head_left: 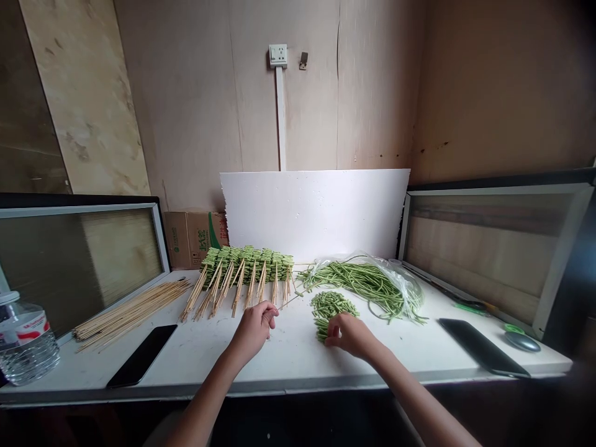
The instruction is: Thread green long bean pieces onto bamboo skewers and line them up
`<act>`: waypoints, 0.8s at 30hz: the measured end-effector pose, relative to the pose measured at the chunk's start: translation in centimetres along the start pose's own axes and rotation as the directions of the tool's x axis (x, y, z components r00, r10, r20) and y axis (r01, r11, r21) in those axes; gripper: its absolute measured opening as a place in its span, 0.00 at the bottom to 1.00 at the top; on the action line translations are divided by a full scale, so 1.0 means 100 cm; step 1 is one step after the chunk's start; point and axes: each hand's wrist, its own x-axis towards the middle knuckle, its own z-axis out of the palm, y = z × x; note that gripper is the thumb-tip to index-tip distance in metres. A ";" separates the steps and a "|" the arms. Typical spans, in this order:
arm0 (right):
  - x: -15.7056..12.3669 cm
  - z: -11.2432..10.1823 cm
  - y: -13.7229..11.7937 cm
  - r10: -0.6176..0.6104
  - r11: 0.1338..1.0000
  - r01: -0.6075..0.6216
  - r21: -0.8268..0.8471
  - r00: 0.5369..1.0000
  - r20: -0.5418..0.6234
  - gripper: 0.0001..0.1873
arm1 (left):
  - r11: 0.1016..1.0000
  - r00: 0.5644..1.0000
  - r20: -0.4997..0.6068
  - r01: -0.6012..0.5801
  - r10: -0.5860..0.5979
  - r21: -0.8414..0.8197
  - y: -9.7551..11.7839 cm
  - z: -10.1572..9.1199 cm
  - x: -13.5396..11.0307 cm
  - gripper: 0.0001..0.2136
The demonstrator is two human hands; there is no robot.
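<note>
My left hand point(256, 326) is closed around a thin bamboo skewer point(286, 303) that points up to the right. A short piece of green bean point(298, 293) sits near the skewer's tip. At the front right edge of a heap of cut green bean pieces point(333, 305), my right hand point(350, 333) has its fingers curled together; what they pinch is hidden. Behind the left hand, loaded skewers of green beans point(251, 257) lie stacked in a row, their bare sticks toward me. Long uncut green beans point(363, 282) spill from a clear plastic bag point(412, 292) behind the heap.
Bare bamboo skewers point(133, 310) lie at the left on the white table point(288, 369). Beside them are a black phone point(143, 355) and a water bottle point(28, 341). Another dark phone point(482, 346) and a mouse point(522, 341) lie at the right. A white foam board point(316, 211) stands behind.
</note>
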 end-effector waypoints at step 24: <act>0.008 0.006 -0.001 -0.183 0.970 0.214 0.120 0.957 -0.225 0.12 | 1.000 0.999 0.038 0.005 -0.005 -0.008 -0.006 0.003 0.000 0.16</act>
